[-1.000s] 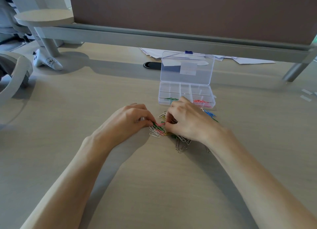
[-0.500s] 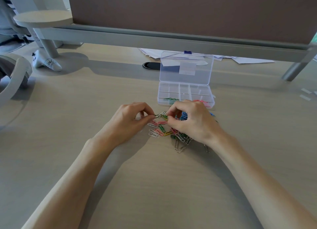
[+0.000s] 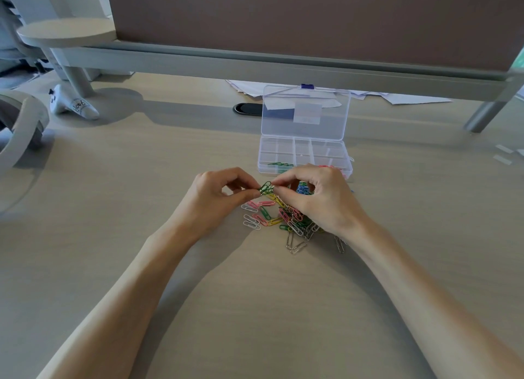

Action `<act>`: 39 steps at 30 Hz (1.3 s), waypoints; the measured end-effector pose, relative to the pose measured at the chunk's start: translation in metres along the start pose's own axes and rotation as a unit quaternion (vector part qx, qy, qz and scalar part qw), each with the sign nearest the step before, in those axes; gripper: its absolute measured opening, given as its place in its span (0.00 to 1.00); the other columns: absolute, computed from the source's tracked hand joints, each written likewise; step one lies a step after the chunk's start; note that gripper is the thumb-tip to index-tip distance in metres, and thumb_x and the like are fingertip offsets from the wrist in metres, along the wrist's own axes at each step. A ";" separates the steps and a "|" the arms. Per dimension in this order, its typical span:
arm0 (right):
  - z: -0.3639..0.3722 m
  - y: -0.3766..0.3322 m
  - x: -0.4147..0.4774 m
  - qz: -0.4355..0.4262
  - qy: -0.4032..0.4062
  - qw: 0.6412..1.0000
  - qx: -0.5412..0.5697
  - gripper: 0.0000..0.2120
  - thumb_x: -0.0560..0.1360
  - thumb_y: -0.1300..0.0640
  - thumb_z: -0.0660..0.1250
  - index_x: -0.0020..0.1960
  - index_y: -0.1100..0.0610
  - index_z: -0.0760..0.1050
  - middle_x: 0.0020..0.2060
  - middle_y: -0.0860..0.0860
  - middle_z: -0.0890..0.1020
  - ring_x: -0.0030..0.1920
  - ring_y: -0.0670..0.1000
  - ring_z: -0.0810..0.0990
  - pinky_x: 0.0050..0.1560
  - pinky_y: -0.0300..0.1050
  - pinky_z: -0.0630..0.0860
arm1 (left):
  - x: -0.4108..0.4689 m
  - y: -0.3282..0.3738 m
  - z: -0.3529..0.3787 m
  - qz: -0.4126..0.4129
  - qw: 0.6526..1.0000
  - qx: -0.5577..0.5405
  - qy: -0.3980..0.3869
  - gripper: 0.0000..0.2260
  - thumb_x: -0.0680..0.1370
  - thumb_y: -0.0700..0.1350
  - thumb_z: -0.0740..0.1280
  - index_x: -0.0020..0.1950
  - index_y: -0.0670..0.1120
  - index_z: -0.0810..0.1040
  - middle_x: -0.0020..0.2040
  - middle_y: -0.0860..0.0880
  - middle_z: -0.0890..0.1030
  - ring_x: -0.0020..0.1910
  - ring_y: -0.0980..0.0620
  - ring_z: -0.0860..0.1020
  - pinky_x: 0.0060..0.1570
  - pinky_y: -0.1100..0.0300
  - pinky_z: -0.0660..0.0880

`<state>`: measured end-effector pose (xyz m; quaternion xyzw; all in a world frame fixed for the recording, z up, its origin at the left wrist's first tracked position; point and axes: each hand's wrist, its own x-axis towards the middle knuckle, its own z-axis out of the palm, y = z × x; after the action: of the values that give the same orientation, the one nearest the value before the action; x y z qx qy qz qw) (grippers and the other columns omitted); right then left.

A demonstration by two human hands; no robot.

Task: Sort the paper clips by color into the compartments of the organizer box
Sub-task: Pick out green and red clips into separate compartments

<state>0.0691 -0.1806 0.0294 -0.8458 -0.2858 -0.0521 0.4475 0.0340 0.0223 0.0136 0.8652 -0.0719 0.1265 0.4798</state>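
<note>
While you're holding that little bunch of green clips [image 3: 266, 188] up off the table [image 3: 141, 180], both hands are working on it at once. Your left hand [image 3: 218, 197] is pinching it from the 9 o'clock side between thumb and forefinger, and your right hand [image 3: 320, 200] is nipping the 3 o'clock end with its fingertips. My guess is you're going two-handed because the greens are hooked into each other (or you're squaring them into one bundle, hard to say from here).

The mixed pile [image 3: 283, 217] is lying right under and at 6 o'clock of your hands, with pink, yellow, green and plain silver clips all tangled up. Some blue clips [image 3: 302, 190] are showing beneath your right palm. I can't tell if they're tucked in the hand or just sitting on the table.

The organizer box [image 3: 303, 149] is sitting just at 12 o'clock of the pile with its lid [image 3: 306, 112] standing open, which makes for a short reach. The sorted greens [image 3: 279, 165] are gathering in the compartment at the box's 7 o'clock corner and a few pink clips [image 3: 330, 167] at its 5 o'clock corner, so I'm betting this bunch is heading for that 7 o'clock one. Most of the pile is waiting, so you're looking early in the job.
</note>
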 end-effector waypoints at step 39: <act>-0.020 0.024 -0.038 -0.019 0.118 0.989 -0.086 0.04 0.74 0.59 0.70 0.48 0.53 0.83 0.43 0.42 0.82 0.48 0.43 0.77 0.52 0.36 0.71 | 0.004 -0.005 0.005 0.114 0.982 0.134 -0.064 0.07 0.74 0.44 0.72 0.49 0.55 0.83 0.45 0.60 0.79 0.41 0.56 0.72 0.41 0.68 0.67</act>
<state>0.0537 -0.2238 0.0107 -0.8637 -0.2412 -0.1842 0.4025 0.0396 0.0208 0.0080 0.9140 -0.1832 0.1334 0.3364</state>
